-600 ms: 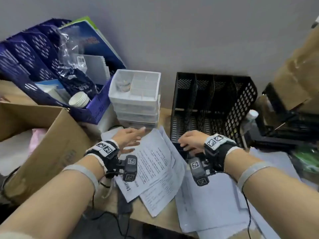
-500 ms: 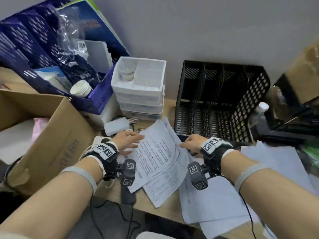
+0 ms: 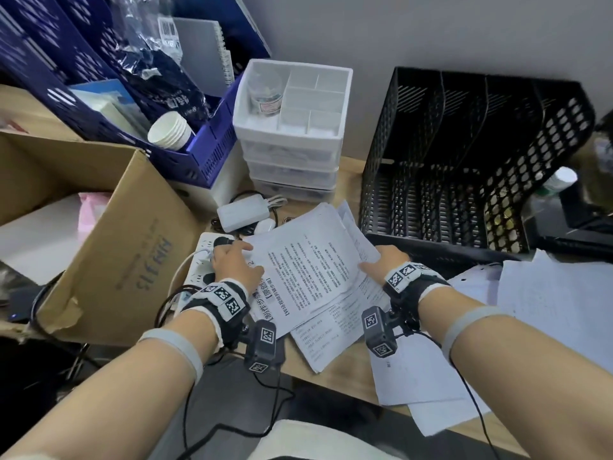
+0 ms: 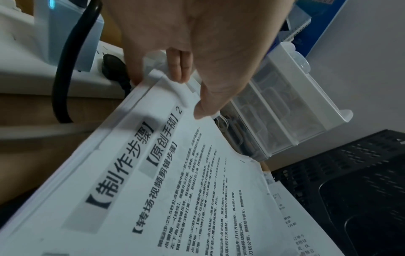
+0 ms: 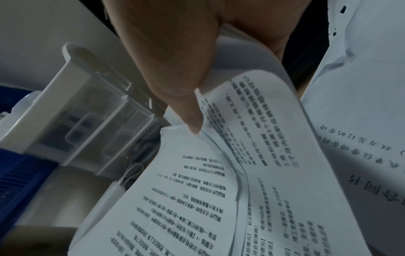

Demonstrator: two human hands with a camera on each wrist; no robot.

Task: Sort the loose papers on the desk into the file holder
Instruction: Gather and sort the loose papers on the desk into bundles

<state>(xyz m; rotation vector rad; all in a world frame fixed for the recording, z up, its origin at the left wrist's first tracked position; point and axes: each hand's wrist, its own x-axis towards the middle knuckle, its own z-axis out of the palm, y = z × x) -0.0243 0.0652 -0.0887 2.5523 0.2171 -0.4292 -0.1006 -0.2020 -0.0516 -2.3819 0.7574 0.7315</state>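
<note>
Two bare hands held a stack of printed papers (image 3: 311,270) between them, just above a wooden desk (image 3: 348,180). The left hand (image 3: 232,263) gripped the stack's left edge; in the left wrist view its thumb (image 4: 208,104) lay on the top sheet and its fingers (image 4: 177,69) curled under the edge, so that grip was clamped on the papers. The right hand (image 3: 384,260) gripped the right edge; in the right wrist view its thumb (image 5: 190,119) pressed down on top while the outer sheets bent up and curled around the hand, so that grip too was clamped on the papers. The top sheet carried bold headings and lines of small text, and lower sheets stuck out toward the person. Just beyond the right hand stood a black mesh file holder (image 3: 464,161), its front lip near the knuckles and its upright slots open toward the person. To the right of the right hand more sheets (image 3: 547,310) lay spread on the desk. Beyond the left hand lay a white power strip (image 3: 202,257) and a white charger (image 3: 243,212); farther back stood a white drawer unit (image 3: 292,127). Left of the left hand sat a cardboard box (image 3: 109,254), with a blue basket (image 3: 205,151) behind it.
</note>
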